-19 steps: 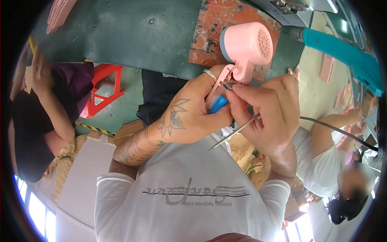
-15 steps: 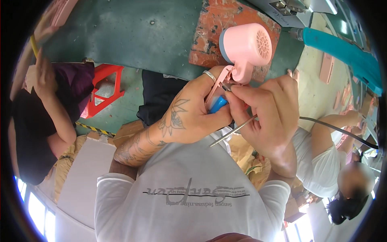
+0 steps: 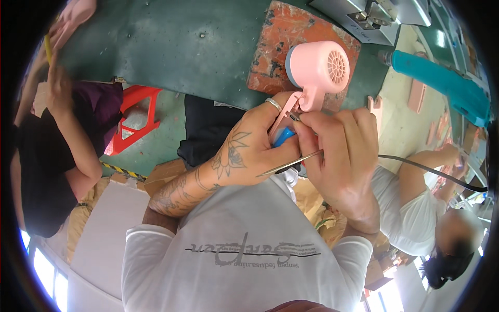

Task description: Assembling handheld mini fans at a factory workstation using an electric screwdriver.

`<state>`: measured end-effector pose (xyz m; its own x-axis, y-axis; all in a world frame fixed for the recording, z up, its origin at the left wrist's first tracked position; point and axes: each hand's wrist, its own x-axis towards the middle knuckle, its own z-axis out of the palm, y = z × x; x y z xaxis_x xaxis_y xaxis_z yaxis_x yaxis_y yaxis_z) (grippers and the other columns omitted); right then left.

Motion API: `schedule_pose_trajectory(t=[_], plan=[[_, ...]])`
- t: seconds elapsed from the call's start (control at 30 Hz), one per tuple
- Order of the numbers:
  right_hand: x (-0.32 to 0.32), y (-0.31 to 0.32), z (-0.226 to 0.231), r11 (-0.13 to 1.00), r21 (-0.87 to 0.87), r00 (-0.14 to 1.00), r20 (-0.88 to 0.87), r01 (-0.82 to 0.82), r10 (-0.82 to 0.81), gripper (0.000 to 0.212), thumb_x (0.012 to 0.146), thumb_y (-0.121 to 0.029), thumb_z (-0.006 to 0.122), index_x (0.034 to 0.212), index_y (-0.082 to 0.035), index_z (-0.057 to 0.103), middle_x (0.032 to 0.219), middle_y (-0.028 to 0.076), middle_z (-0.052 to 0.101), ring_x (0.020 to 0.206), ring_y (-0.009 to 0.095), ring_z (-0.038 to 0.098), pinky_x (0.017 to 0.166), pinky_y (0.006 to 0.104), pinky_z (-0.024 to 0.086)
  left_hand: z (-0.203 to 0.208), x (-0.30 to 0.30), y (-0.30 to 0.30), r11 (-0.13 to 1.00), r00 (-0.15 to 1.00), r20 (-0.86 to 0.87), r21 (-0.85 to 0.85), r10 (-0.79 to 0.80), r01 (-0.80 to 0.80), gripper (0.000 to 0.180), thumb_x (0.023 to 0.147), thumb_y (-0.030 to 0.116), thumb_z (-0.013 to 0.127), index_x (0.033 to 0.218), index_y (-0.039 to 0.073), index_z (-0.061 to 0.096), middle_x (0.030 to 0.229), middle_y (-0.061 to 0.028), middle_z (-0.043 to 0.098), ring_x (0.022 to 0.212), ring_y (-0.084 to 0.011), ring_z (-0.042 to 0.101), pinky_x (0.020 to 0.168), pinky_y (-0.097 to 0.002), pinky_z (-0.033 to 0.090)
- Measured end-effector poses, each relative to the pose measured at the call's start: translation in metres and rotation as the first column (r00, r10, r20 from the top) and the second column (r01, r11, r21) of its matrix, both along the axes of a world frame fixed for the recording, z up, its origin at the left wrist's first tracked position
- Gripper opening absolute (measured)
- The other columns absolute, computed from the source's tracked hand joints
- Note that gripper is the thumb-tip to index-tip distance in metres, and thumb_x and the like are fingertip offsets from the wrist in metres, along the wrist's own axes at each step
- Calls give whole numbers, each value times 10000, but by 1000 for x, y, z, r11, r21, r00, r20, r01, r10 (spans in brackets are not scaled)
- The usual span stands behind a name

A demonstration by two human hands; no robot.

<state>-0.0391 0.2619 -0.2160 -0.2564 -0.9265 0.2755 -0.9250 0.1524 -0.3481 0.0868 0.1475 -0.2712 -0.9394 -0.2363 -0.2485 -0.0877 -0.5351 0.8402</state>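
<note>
A pink hair-dryer-shaped appliance (image 3: 317, 65) with a round grille and a grey rim lies over a scuffed red board, its handle pointing toward me and opened up. My left hand (image 3: 254, 140), ringed and tattooed, is closed around that handle. Inside the handle shows a blue part (image 3: 284, 136). Above the blue part, the fingertips of my right hand (image 3: 338, 148) pinch a small dark piece (image 3: 294, 117) at the handle's opening. A thin pointed metal tool (image 3: 291, 164), perhaps tweezers, is also tucked in the right hand, its tip pointing left. The right palm is hidden.
The red board (image 3: 260, 73) lies on the green table (image 3: 156, 47). A teal power screwdriver (image 3: 442, 86) hangs at right, near a grey machine (image 3: 358, 21) and a pink handle part (image 3: 375, 109). Co-workers sit on both sides; a red stool (image 3: 140, 117) stands at left.
The metal tool has swung to a flatter angle in my right hand. The appliance appears slightly lower in view, still in my left hand. A pink piece at the far left has shifted in a co-worker's hands.
</note>
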Motion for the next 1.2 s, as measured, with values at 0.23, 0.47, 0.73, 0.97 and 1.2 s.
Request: schedule_pose_trajectory(t=[0.23, 0.47, 0.73, 0.97, 1.2], plan=[[2, -2, 6, 999, 36, 999, 33, 25, -26, 225, 784, 24, 786, 960, -6, 650, 811, 90, 594, 700, 268, 491, 608, 383, 414, -3, -2, 4, 997, 999, -10, -63, 42, -42, 475, 915, 40, 639, 1366, -5, 496, 964, -18, 614, 831, -65, 514, 751, -249, 475], [2, -7, 6, 999, 14, 997, 63, 36, -36, 216, 779, 32, 789, 943, 1, 652, 795, 97, 583, 698, 269, 494, 597, 382, 411, -6, -2, 0, 935, 998, -14, -349, 58, -59, 504, 887, 32, 661, 1365, -4, 508, 993, -91, 629, 819, -125, 562, 744, -278, 491], [-3, -11, -4, 988, -152, 994, 111, 27, -10, 296, 688, -22, 870, 949, -45, 734, 761, 30, 620, 647, 215, 497, 571, 332, 382, 6, 2, -13, 956, 999, 40, 292, -28, 15, 452, 883, -36, 530, 1331, 14, 514, 1031, -54, 629, 867, -118, 611, 726, -269, 499], [4, -4, -20, 957, -126, 867, 466, 261, -176, 295, 744, -23, 856, 940, -65, 641, 786, 30, 586, 649, 202, 527, 592, 320, 422, 5, -5, -14, 991, 998, 1, 115, 63, -63, 263, 1087, 187, 448, 1210, -17, 561, 901, -47, 645, 747, -80, 630, 616, -235, 485], [11, 10, -39, 905, 5, 629, 717, 426, -301, 431, 799, -45, 850, 992, -64, 465, 808, 22, 494, 684, 87, 470, 583, 245, 419, 9, -7, -24, 991, 999, 5, -133, -34, 34, 279, 1075, 140, 440, 1247, -56, 541, 883, -77, 680, 746, -114, 654, 650, -265, 520]])
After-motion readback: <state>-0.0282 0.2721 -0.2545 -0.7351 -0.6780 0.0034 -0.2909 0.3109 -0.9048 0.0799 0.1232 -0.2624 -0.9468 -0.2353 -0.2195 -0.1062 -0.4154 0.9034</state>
